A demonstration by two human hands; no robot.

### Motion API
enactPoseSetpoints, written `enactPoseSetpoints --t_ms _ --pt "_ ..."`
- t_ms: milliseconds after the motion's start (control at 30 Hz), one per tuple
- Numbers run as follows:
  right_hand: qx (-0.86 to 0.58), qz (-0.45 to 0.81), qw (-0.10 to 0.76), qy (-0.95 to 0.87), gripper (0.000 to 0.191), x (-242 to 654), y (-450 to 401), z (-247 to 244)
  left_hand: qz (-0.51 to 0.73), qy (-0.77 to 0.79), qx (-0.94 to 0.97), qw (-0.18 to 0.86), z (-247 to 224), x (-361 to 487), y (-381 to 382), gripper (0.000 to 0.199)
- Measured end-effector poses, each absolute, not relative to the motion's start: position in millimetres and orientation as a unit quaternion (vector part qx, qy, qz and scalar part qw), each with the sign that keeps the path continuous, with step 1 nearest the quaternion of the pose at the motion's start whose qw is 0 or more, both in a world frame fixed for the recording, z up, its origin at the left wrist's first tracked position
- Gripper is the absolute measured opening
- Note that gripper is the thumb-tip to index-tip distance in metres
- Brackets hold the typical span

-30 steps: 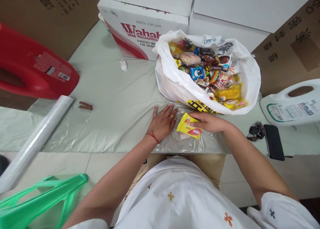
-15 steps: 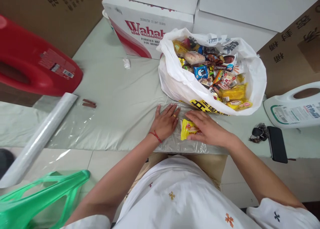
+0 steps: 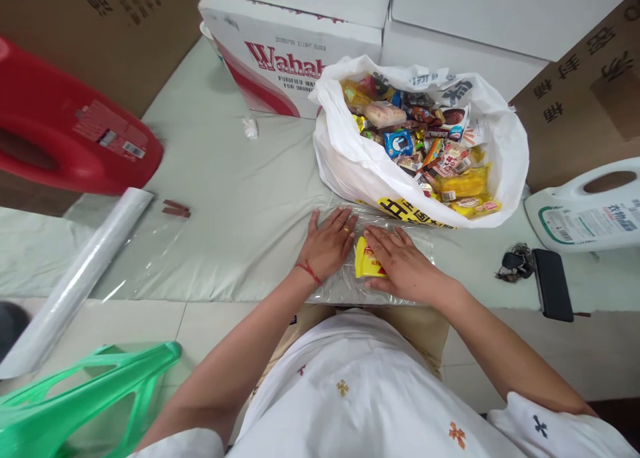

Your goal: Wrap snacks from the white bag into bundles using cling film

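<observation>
My left hand (image 3: 327,246) lies flat on the clear plastic film (image 3: 336,290) at the table's front edge, fingers stretched out and nothing in them. A red string circles that wrist. Just right of it, a small yellow snack packet (image 3: 366,261) rests on the film. My right hand (image 3: 403,263) is laid over the packet, palm down with its fingers extended, hiding the packet's right part. Behind both hands stands a white plastic bag (image 3: 340,158), its mouth wide open, full of wrapped snacks (image 3: 425,141).
A roll of plastic film (image 3: 83,278) lies at the left below a red jug (image 3: 75,125). White cartons (image 3: 280,58) stand behind. At the right are a white detergent bottle (image 3: 583,211), keys (image 3: 515,263) and a black phone (image 3: 553,285). A green stool (image 3: 100,391) stands lower left.
My right hand has shifted left and flattened over the yellow packet, covering more of it. The packet sits slightly further left. My left hand stays flat on the film.
</observation>
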State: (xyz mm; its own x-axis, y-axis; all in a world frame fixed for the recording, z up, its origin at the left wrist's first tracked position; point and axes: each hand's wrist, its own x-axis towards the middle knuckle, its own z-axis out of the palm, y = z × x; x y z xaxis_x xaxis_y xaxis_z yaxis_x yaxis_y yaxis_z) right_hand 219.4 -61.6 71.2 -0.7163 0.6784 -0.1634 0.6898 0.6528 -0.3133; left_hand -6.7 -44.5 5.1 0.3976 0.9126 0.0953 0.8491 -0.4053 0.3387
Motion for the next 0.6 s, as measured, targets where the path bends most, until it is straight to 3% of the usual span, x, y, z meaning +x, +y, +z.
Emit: enactPoseSetpoints --t_ms 100,400,600 --pt "0.372 -0.191 -0.031 0.908 0.107 229 -66 68 0.14 0.532 0.826 0.124 5 -7 -44 0.052" --pt "0.408 -0.225 -0.133 0.875 0.104 269 -91 51 0.139 0.533 0.825 0.127 6 -8 -44 0.053" --pt "0.455 -0.207 -0.138 0.855 0.076 283 -97 45 0.143 0.531 0.825 0.131 5 -8 -44 0.053"
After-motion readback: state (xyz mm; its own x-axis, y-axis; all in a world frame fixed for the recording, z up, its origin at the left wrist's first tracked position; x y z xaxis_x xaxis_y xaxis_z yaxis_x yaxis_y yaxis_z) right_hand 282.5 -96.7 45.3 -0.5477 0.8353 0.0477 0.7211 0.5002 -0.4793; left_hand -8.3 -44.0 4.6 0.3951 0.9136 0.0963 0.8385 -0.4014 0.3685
